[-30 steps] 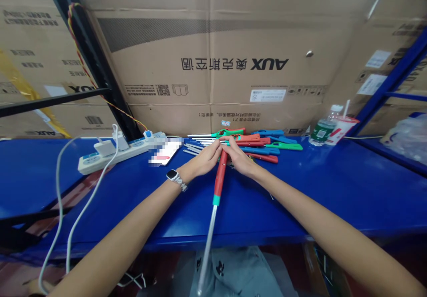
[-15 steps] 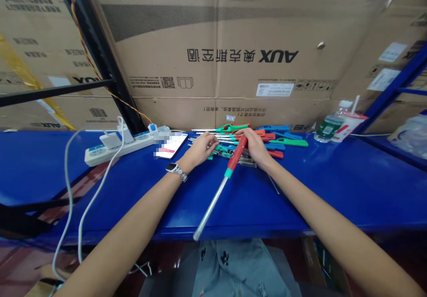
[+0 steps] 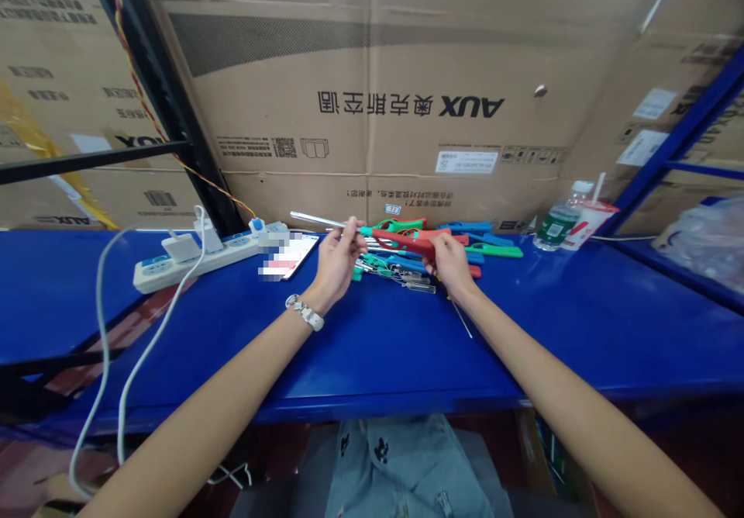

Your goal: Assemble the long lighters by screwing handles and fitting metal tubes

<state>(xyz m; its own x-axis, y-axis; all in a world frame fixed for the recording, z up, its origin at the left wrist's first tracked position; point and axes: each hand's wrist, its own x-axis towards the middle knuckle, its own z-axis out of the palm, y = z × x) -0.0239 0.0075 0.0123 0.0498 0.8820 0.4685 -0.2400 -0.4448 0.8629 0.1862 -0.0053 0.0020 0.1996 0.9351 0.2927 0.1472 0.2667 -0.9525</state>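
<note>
A red long-nosed gas lighter (image 3: 401,242) with a teal collar is held level above the blue table, its metal barrel pointing left. My right hand (image 3: 452,264) is closed on the handle's end. With fingers pinched, my left hand (image 3: 338,260) grips the barrel close to the collar. Behind and below it lies a heap of similar lighters in green, blue and red, such as a green one (image 3: 494,250). Small loose parts and a clear-handled screwdriver (image 3: 419,288) rest in front of the heap. A thin metal rod (image 3: 462,319) sticks out under my right wrist.
A power strip (image 3: 174,270) with white plugs and cables stands on the left of the table (image 3: 360,363), next to a phone (image 3: 299,256). On the right are a water bottle (image 3: 556,227) and a cup with a straw (image 3: 590,223). Cardboard boxes (image 3: 407,53) wall the back.
The lighter has swung from pointing down toward me to lying level, barrel to the left. My left hand, earlier off it, has taken hold of the barrel.
</note>
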